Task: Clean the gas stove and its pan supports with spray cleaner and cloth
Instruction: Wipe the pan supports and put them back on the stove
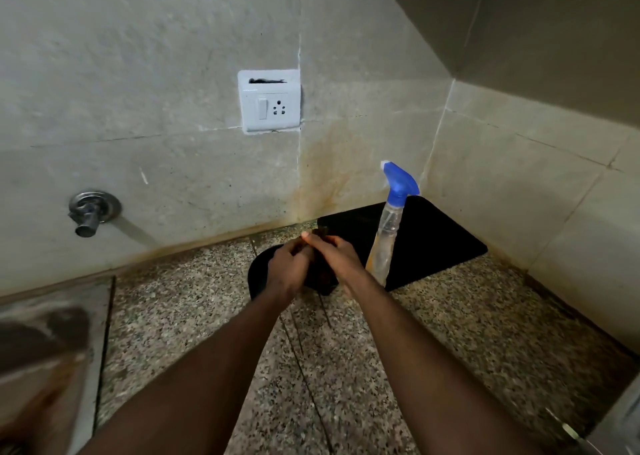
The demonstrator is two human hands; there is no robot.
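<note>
A black glass-topped gas stove (429, 243) lies on the speckled granite counter (346, 368) in the far right corner; no burners or pan supports show. A clear spray bottle (388, 243) with a blue trigger head stands at the stove's front. My left hand (289, 269) and my right hand (337, 255) meet over the stove's left end, both closed around a dark brown cloth (320, 281) bunched between them. The fingers hide most of the cloth.
A white switch and socket plate (269, 102) is set in the tiled wall above. A metal tap valve (91, 212) sticks out of the wall at left. A steel sink edge (52, 333) lies at the lower left. Another wall closes off the right side.
</note>
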